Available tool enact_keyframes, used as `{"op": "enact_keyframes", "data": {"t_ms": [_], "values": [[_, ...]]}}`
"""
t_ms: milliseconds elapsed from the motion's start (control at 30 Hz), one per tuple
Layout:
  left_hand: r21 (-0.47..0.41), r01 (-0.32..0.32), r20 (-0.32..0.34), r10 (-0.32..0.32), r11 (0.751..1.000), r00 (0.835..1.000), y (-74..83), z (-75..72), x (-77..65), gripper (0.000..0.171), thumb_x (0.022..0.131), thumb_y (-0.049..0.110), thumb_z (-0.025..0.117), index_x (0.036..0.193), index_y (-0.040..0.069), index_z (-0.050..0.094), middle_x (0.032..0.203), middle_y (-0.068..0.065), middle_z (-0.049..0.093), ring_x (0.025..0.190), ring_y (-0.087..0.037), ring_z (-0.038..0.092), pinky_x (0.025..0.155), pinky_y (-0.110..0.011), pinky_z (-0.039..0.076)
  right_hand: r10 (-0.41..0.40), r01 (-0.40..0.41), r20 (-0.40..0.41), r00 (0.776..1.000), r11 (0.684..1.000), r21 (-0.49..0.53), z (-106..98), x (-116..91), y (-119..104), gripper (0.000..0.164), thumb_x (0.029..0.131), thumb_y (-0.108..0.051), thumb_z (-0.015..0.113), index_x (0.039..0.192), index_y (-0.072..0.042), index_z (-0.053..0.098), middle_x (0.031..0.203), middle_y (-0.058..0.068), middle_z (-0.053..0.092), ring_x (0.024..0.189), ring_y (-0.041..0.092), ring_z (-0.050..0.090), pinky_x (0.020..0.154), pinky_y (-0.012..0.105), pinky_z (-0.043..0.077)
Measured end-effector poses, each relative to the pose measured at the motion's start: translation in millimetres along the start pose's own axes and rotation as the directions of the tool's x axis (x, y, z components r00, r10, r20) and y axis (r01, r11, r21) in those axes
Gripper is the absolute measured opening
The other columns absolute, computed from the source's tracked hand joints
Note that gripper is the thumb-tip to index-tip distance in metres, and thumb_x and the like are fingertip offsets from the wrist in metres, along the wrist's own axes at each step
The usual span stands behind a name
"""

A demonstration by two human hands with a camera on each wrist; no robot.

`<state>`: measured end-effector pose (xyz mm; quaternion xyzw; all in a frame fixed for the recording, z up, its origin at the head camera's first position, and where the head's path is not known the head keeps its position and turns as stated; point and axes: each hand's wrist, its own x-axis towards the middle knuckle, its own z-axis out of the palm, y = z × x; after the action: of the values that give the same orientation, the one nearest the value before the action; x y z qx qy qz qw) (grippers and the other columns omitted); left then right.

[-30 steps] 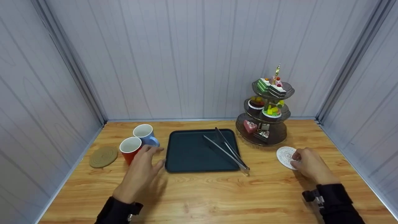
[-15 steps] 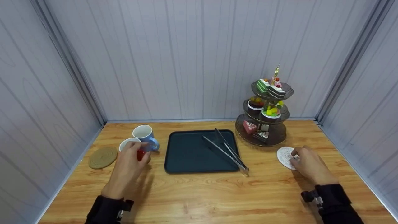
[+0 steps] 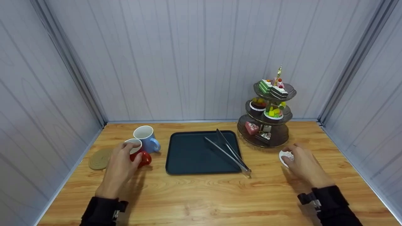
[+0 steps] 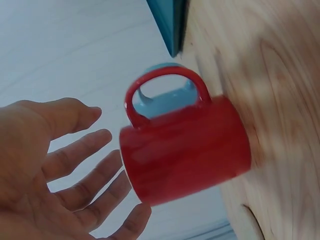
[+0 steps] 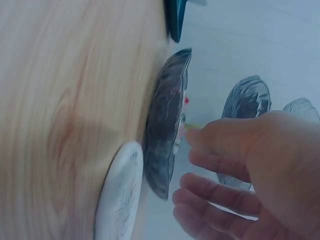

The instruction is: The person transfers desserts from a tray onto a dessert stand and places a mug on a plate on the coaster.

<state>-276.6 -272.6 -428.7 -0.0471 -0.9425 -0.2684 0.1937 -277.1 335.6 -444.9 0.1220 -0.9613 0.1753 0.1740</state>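
Observation:
A red mug [image 4: 187, 150] stands upright on the table, its handle turned to the right in the head view. My left hand [image 3: 119, 166] hovers over it with relaxed, spread fingers; the fingertips [image 4: 112, 160] lie close by the mug's rim, and whether they touch cannot be told. Right behind stands a light blue mug [image 3: 146, 138]. On the right side my right hand [image 3: 304, 164] hangs above a white patterned round coaster [image 5: 120, 195], partly covering it in the head view. Its fingers are loosely bent and hold nothing.
A dark tray [image 3: 191, 157] lies mid-table, with metal tongs [image 3: 227, 153] across its right edge. Behind the coaster rises a three-tier stand [image 3: 279, 135] of toy cakes. A tan round coaster [image 3: 100, 159] is at the left, partly behind my left hand. Panel walls surround the table.
My left hand has moved left from beside the red mug to over it, and the mug's handle now shows. My right hand has shifted slightly left over the white coaster.

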Motion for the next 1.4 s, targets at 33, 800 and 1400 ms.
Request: {"op": "enact_keyframes", "data": {"t_ms": [33,800,1400], "values": [[0.009,0.002,-0.005,-0.002,1.0,1.0,-1.5,-0.4,-0.1,0.036,0.097,0.014,0.075,0.13,0.0,0.072,0.133,-0.029,0.064,0.126,-0.048,0.06,0.104,-0.065,0.049,-0.007,0.007,-0.002,1.0,1.0,0.003,0.3,0.5,-2.1,0.023,0.092,-0.009,0.078,0.112,0.001,0.074,0.107,0.02,0.069,0.095,0.038,0.07,0.081,0.055,0.055],[0.086,0.014,0.025,-0.016,0.996,1.0,-27.2,-1.0,-0.3,0.031,0.092,0.009,0.078,0.12,-0.003,0.076,0.115,-0.027,0.069,0.098,-0.041,0.066,0.085,-0.055,0.055,-0.107,0.109,-0.029,0.994,0.992,0.067,19.8,4.3,-54.3,0.023,0.091,-0.01,0.083,0.113,-0.006,0.076,0.11,0.01,0.07,0.101,0.03,0.072,0.087,0.049,0.059],[0.062,0.032,0.103,-0.038,0.998,0.994,-34.3,8.8,3.3,0.035,0.093,0.007,0.08,0.126,-0.004,0.073,0.125,-0.029,0.067,0.115,-0.046,0.068,0.101,-0.064,0.055,-0.241,0.249,-0.068,0.968,0.956,0.153,37.6,5.5,-87.5,0.026,0.088,-0.008,0.086,0.111,-0.008,0.076,0.107,0.005,0.072,0.097,0.023,0.072,0.084,0.038,0.061]]}}
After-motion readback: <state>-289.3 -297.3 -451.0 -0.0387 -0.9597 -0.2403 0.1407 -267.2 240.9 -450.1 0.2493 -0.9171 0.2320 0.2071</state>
